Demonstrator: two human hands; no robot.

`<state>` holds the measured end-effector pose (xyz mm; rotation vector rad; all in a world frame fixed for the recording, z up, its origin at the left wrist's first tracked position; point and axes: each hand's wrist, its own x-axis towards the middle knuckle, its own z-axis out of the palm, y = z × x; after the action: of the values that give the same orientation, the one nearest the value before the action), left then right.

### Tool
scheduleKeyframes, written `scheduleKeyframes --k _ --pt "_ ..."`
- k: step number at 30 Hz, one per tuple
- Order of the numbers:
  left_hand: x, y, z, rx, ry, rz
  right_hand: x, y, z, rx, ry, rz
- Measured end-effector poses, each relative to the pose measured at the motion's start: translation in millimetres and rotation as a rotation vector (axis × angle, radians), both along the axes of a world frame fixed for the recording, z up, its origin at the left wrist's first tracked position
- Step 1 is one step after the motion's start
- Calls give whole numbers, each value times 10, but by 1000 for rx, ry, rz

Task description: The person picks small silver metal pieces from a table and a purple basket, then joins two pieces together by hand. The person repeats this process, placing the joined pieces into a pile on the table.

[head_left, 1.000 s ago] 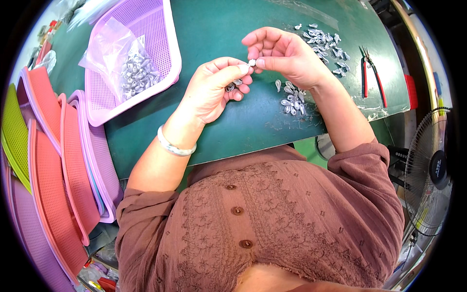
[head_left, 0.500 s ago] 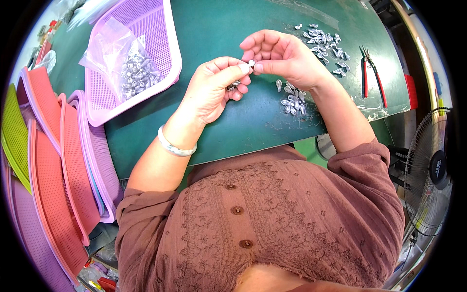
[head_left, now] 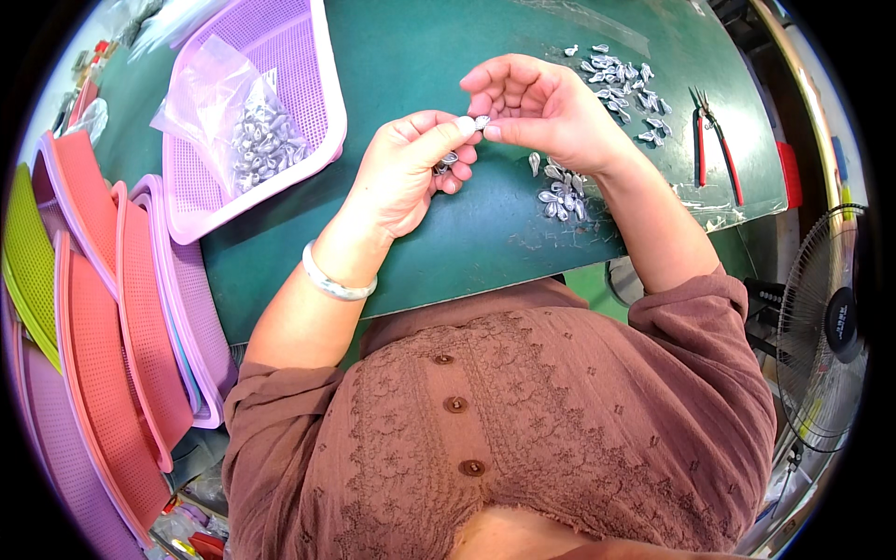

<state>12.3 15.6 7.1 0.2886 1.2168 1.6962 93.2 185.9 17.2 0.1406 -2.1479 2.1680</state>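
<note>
Piece (head_left: 482, 122) sits between my hands, at the left thumb's tip and just left of the right thumb. My left hand (head_left: 409, 173) is nearer: thumb and forefinger pinch it, the other fingers curl around spare pieces (head_left: 450, 159). Its long axis seems to run crosswise, thumb to thumb, but it's too small to be sure. My right hand (head_left: 551, 110) is half curled, thumb forward; I can't tell whether it grips the piece. My fingers hide how many spares I hold; my right wrist borders the near pile (head_left: 563, 196) on the worktop (head_left: 448, 247).
</note>
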Motion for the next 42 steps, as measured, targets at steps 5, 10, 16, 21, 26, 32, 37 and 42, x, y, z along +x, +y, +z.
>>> scheduleKeyframes --k 5,10,16,21,26,32,37,42 --pt "-2 0 -31 8 13 13 -6 0 -34 -3 43 -10" --pt "-3 5 -22 8 29 27 1 -7 -17 -10 36 -18" --pt "-1 5 -12 14 14 33 1 -12 -4 -4 32 -19" --pt "-3 10 -26 32 53 50 3 -27 -4 -4 49 -32" --pt "7 7 -21 50 82 54 13 -25 12 15 32 -33" --pt "-1 8 -38 68 80 54 12 -18 10 10 27 -27" --pt "-8 6 -52 69 66 44 16 -30 -14 76 70 -43" --pt "-19 3 -74 85 52 33 20 -69 -38 268 210 -116"
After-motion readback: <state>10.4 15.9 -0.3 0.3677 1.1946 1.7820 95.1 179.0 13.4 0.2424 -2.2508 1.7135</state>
